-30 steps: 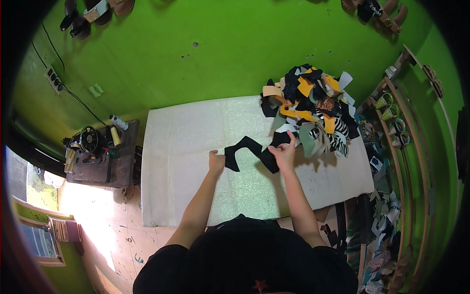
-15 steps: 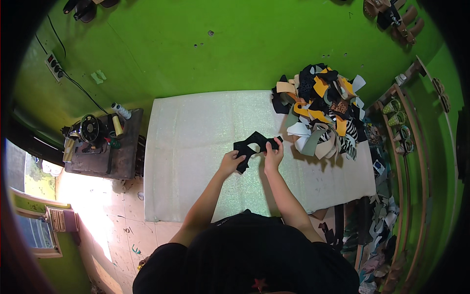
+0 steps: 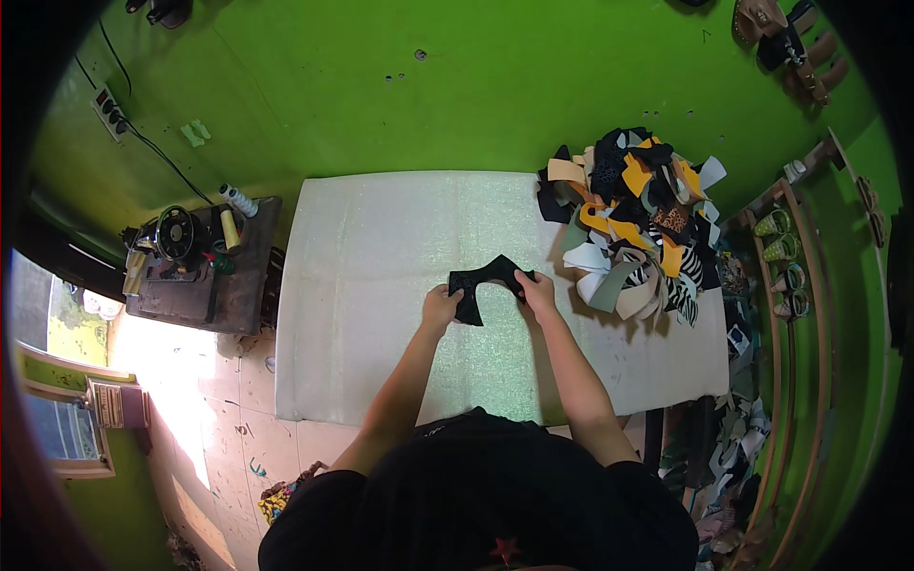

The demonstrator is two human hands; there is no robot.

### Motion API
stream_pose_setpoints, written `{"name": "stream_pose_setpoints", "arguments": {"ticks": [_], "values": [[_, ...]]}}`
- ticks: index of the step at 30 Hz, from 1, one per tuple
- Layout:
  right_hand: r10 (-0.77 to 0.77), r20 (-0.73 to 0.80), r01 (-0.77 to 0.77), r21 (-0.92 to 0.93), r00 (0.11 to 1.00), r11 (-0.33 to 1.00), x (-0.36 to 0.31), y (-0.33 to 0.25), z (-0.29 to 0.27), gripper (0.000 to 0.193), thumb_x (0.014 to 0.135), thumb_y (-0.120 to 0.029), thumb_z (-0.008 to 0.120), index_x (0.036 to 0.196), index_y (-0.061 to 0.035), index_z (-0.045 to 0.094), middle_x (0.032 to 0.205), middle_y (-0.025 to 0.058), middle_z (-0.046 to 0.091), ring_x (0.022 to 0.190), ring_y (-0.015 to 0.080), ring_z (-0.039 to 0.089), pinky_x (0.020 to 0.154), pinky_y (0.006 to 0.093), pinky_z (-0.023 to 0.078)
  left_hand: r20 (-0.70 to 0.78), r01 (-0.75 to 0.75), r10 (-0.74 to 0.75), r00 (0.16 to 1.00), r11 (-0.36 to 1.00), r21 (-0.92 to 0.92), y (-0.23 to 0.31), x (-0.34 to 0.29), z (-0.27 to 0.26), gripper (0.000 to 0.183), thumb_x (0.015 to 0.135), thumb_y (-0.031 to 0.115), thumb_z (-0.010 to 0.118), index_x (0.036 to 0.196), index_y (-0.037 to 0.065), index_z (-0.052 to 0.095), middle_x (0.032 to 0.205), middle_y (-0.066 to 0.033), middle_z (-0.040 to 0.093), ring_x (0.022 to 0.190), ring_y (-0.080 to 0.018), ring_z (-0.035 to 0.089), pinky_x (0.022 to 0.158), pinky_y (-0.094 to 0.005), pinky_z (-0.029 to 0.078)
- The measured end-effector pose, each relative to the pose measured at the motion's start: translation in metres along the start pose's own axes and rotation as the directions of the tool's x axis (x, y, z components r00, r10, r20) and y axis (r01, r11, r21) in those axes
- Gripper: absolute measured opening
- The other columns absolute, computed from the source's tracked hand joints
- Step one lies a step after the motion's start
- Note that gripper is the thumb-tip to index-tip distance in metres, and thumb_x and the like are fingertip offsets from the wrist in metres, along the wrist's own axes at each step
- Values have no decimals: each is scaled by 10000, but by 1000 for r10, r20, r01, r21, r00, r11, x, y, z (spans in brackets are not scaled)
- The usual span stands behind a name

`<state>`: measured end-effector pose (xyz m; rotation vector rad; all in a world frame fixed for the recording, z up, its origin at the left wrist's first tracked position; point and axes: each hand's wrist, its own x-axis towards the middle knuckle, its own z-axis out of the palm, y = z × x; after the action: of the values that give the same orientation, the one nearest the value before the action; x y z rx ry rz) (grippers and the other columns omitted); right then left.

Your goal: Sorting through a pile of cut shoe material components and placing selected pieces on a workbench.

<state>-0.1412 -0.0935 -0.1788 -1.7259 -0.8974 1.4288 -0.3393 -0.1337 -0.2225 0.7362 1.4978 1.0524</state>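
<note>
The left hand (image 3: pixel 442 306) and right hand (image 3: pixel 538 292) grip opposite sides of an arched black piece (image 3: pixel 475 277). It spans crosswise, bowed toward the far edge of the worktop (image 3: pixel 367 252).

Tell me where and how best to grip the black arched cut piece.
The black arched cut piece is probably best pinched at its two ends, left hand from the left, right hand from the right: it looks thin, arching round an open gap, setting the ends apart.
</note>
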Motion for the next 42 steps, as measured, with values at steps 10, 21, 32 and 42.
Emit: {"name": "stream_pose_setpoints", "arguments": {"ticks": [10,21,32,42], "values": [[-331,-327,69,-611,885,789,16,18,-3,347,611,-344,739,781,-83,587,728,56,596,714,240,573,711,385,414,-82,80,-55,995,934,349,-4,7,9,218,707,83,653,890,23,550,741,-92,605,669,-157,604,541,-289,489],[-424,-250,275,-469,870,840,-11,13,9,318,693,-170,700,825,-18,453,786,160,573,776,318,563,676,380,438,86,-258,248,965,828,498,-12,3,-7,299,686,50,644,980,60,593,841,-119,597,777,-224,605,626,-305,500],[-623,-30,507,-552,781,662,-2,16,-7,254,646,-40,696,753,-8,468,707,140,546,672,302,547,631,360,434,216,38,1,976,983,-177,14,-25,5,477,726,-18,633,1176,-23,472,1069,-144,511,849,-192,593,643,-267,546],[-578,1,484,-549,816,682,17,11,-17,211,656,-38,682,748,-7,494,720,131,549,671,258,553,631,348,437,74,-167,160,984,981,101,-18,-24,23,544,711,58,679,1196,-33,451,1110,-182,452,860,-270,582,693,-304,536]]}}
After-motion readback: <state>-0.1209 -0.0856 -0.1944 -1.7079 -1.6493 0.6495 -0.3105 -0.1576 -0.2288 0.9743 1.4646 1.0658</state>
